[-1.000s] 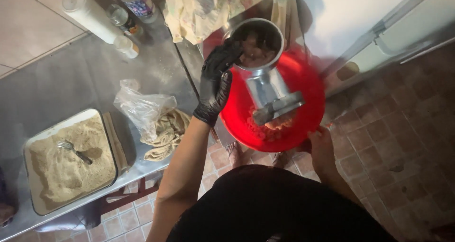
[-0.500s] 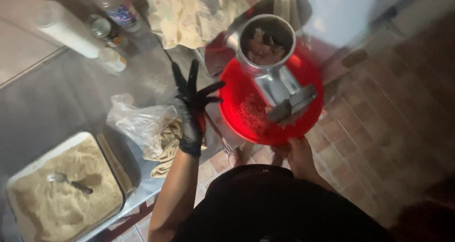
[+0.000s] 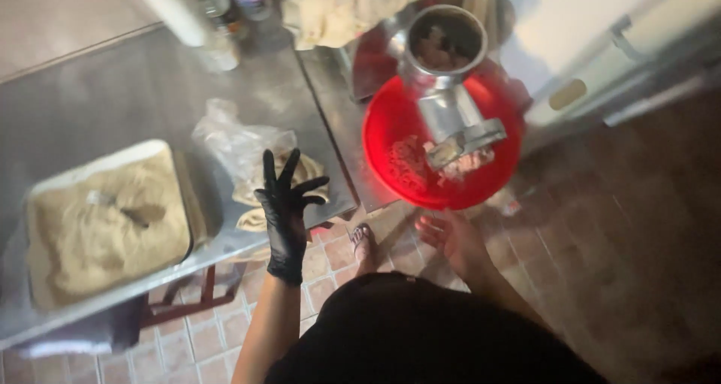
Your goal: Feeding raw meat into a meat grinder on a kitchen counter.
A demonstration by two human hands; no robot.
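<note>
Left hand: the left hand in a black glove (image 3: 285,211) hangs at centre-left of the frame with fingers splayed wide, holding nothing. A second ago it was up at the grinder's mouth; it has since come away to the worktop's near edge.
Grip, left: spread and empty.
Nearest thing: a clear, crumpled plastic bag with pale coiled casings (image 3: 251,155) lies just behind the gloved fingers, at the edge of the grey steel worktop (image 3: 135,98); I cannot tell whether the fingers touch it.
Right hand: the bare right hand (image 3: 451,237) hangs low at centre-right, just below the basin's near rim, fingers loosely open, apparently holding nothing.
Grinder: a silver metal meat grinder (image 3: 447,91) stands in the upper centre, its round hopper showing dark meat inside.
Basin: a round red plastic basin (image 3: 390,128) sits under the grinder's outlet, with ground meat (image 3: 409,162) in it.
Meaning of the change: with the gloved hand off the hopper, feeding has paused, and the hand's attention seems turned to the casings bag.
Further out: a rectangular white tray of beige crumbs (image 3: 105,219) with a spoon sunk in it at the left; bottles (image 3: 218,16) and a pale cloth (image 3: 338,4) along the top; a brown tiled floor (image 3: 638,226) at right.
</note>
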